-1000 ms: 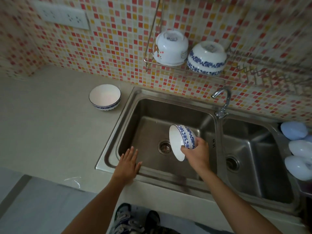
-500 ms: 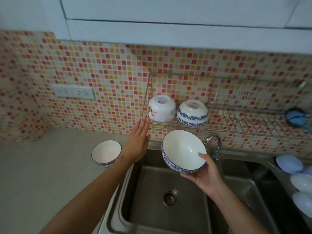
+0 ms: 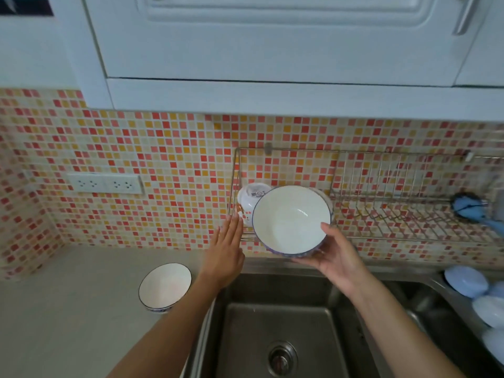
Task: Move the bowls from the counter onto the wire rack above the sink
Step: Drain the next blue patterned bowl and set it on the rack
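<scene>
My right hand [image 3: 339,257] holds a white bowl with a blue patterned rim [image 3: 291,219], tilted with its inside toward me, just in front of the wire rack [image 3: 409,214] on the tiled wall. The held bowl hides most of a blue-patterned bowl on the rack. An upturned white bowl with red marks [image 3: 249,199] sits at the rack's left end. My left hand [image 3: 226,252] is raised flat, fingers together, beside the rack's left edge, holding nothing. Another white, blue-rimmed bowl [image 3: 165,287] stands upright on the counter [image 3: 68,309] left of the sink.
A double steel sink [image 3: 275,323] lies below the rack. Pale blue and white dishes [image 3: 482,301] lean at the sink's right edge. A blue brush [image 3: 467,207] hangs at the rack's right end. A white cabinet [image 3: 272,50] overhangs the rack; a wall socket [image 3: 105,184] sits left.
My right hand has lifted the bowl from over the sink basin up to the rack. My left hand rose from the sink's front edge to the rack's left side. The view tilted upward.
</scene>
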